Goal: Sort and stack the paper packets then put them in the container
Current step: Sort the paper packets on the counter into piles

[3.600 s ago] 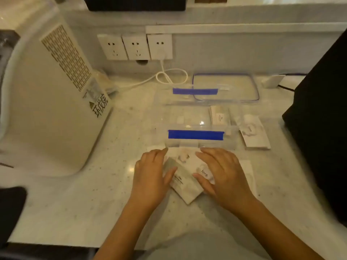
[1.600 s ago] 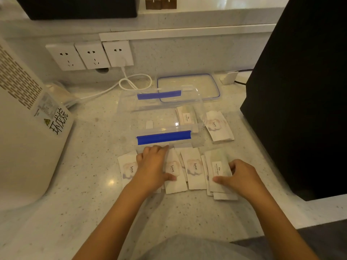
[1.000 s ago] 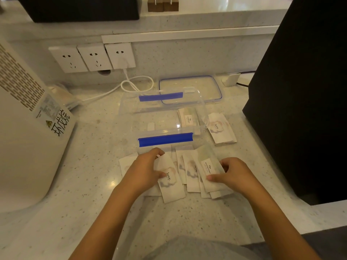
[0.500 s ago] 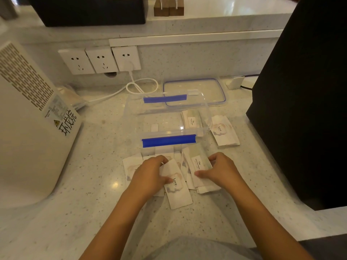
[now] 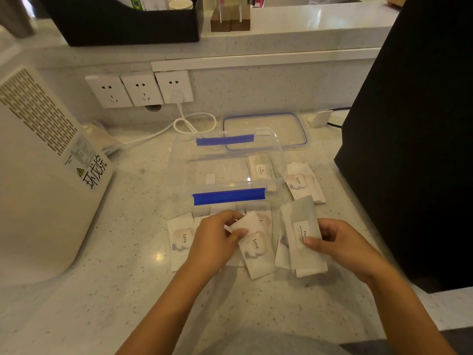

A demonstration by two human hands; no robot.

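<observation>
Packets lay spread on the counter (image 5: 128, 290) just in front of the clear container (image 5: 227, 172). Left hand (image 5: 215, 242) pinched a "love" packet (image 5: 256, 248) between thumb and fingers. Right hand (image 5: 340, 244) gripped a small packet stack (image 5: 303, 234). One packet (image 5: 261, 169) sat inside the container; another (image 5: 304, 181) lay beside it.

a white appliance (image 5: 38, 175) stands left, wall sockets (image 5: 139, 89) behind, a black box (image 5: 419, 139) right.
</observation>
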